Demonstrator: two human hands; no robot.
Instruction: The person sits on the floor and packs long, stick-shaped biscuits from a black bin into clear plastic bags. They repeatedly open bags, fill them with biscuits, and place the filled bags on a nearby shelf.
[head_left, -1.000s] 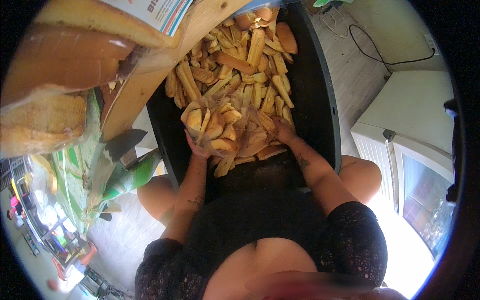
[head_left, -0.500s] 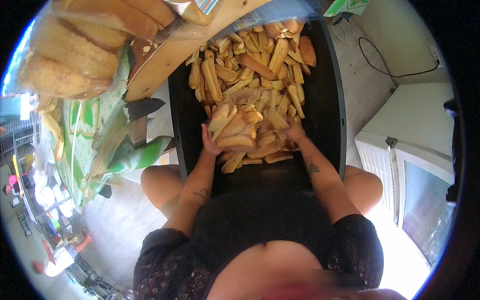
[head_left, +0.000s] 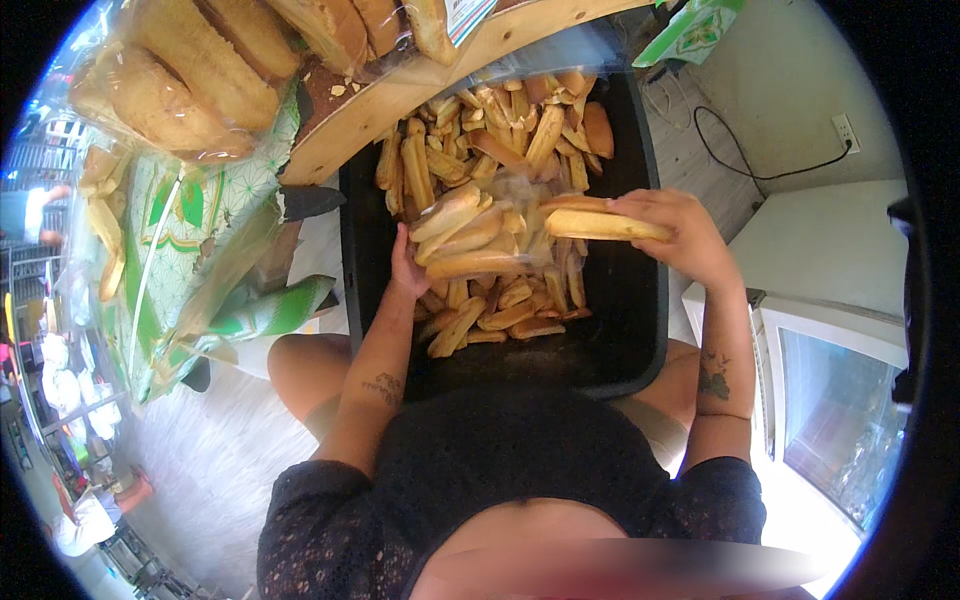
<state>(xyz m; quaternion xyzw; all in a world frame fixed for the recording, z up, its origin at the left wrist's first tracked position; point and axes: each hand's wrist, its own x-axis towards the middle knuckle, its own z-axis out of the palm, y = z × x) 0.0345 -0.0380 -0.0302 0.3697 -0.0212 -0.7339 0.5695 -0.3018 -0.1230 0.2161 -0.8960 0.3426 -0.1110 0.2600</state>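
A clear plastic bag (head_left: 518, 187) with several long bread pieces (head_left: 462, 228) in it lies over the heap. My left hand (head_left: 406, 268) grips the bag's left end, thumb up, its other fingers hidden beneath. In my right hand (head_left: 685, 232) are long, flat bread slices (head_left: 608, 225), pinched at their right ends. Their left ends point at the bag's right end; whether they touch it I cannot tell. Underneath, a heap of loose bread slices (head_left: 428, 172) fills the far and middle parts of a deep black tub (head_left: 655, 310) between my legs.
A wooden-edged table (head_left: 395, 95) at the far left bears bagged loaves (head_left: 190, 85) and overhangs the tub's corner. Green-and-white plastic sheeting (head_left: 165, 260) hangs beside it. On the right are a white glass-fronted cabinet (head_left: 830, 400) and a black cable (head_left: 725, 150) along the wall.
My right hand has moved right and up, from the bag's right side to above the tub's right rim, and now shows bread slices in it. My left hand stays at the bag.
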